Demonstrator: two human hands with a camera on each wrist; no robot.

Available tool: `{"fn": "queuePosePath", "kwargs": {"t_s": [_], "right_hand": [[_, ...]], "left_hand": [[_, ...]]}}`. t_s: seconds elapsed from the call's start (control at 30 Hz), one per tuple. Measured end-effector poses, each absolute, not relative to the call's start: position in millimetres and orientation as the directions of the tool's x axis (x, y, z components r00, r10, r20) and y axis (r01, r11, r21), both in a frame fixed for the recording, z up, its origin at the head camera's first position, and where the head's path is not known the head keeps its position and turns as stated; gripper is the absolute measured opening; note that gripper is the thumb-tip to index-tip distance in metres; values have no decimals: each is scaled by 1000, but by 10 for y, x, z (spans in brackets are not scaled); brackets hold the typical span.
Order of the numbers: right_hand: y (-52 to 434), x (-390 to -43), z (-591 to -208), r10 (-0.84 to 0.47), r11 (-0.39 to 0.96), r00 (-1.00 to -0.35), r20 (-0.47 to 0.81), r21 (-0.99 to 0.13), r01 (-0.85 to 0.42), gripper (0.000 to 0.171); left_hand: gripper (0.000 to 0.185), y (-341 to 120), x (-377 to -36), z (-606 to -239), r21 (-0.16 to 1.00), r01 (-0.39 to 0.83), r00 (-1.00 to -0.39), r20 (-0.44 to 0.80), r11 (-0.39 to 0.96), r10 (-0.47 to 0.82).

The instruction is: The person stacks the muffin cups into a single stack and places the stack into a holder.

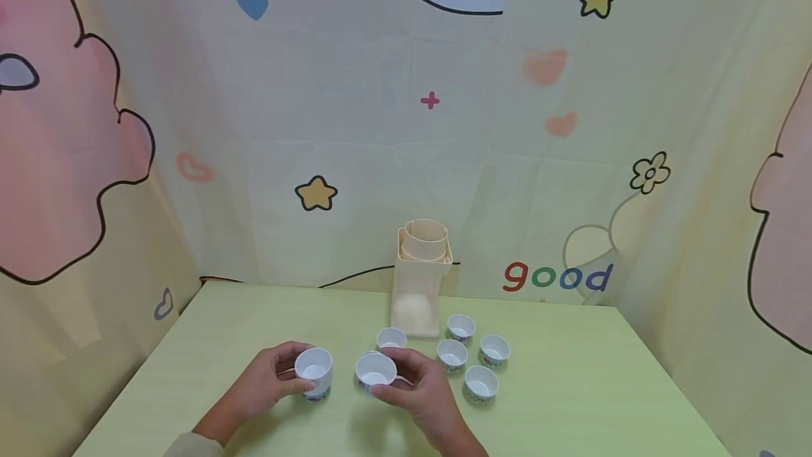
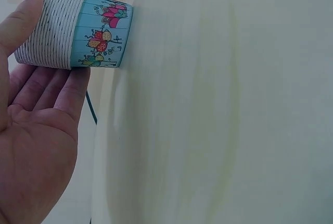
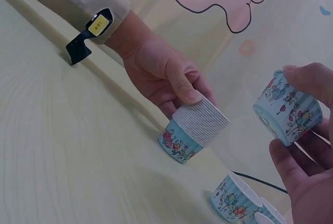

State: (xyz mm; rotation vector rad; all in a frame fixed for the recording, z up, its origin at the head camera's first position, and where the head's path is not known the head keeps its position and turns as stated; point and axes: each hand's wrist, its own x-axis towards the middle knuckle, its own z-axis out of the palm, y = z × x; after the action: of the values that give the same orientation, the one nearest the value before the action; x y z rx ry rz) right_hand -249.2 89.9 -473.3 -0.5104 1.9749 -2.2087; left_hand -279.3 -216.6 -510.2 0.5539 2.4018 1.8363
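Pale green tabletop (image 1: 571,400) lay under my hands: from my head I saw my left hand (image 1: 266,383) wrapped around a white-lined cup (image 1: 314,371) standing near the front edge, and my right hand (image 1: 421,390) grasping a second cup (image 1: 376,370) just beside it. Five more cups (image 1: 472,355) clustered close to a cream dispenser (image 1: 420,277) at the back. Only the wrist views showed the outsides: the left one revealed my cup's ribbed upper band and blue flowered base, while the right one showed my second cup lifted clear of the table and tilted.
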Motion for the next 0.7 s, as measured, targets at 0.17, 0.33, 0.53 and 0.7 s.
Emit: {"fn": "queuePosePath", "kwargs": {"t_s": [0.17, 0.33, 0.53, 0.7], "right_hand": [[808, -2507, -4753, -323, -132, -933, 158, -984, -121, 66], [729, -2522, -4766, -332, -131, -927, 175, -982, -138, 61], [617, -2526, -4765, -326, -131, -928, 182, -981, -146, 57], [517, -2547, -4751, -313, -122, -932, 184, -981, -153, 55]], "left_hand": [[66, -2164, -2788, -5084, 942, 243, -932, 162, 230, 323], [66, -2146, -2794, -5078, 944, 241, -932, 160, 227, 325], [65, -2137, -2798, -5073, 943, 244, -930, 160, 229, 331], [64, -2157, -2792, -5088, 942, 230, -936, 145, 245, 320]]}}
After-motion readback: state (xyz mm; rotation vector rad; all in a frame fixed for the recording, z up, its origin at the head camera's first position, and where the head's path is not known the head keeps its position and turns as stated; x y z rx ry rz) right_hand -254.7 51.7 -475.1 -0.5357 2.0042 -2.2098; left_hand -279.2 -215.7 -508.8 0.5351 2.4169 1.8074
